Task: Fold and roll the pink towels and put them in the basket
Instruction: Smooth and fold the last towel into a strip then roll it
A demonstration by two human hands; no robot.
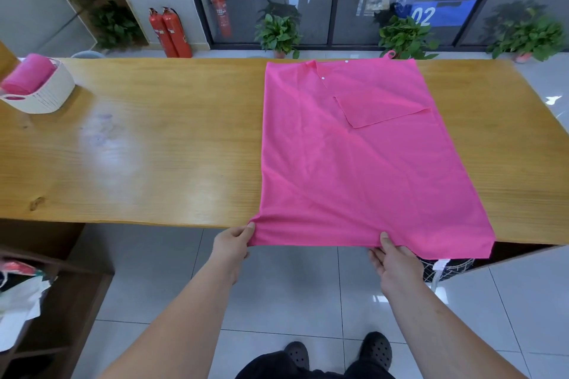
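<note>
Both hands, left hand (234, 241) and right hand (392, 257), pinch the pink towel's (354, 169) near edge; the first fold comes next, lifting it toward the far edge.

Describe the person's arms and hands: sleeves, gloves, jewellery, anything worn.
The left forearm and right forearm are bare as far as the frame shows, no sleeves in view. The left hand and right hand wear no gloves, and no watch, ring or wristband shows.
</note>
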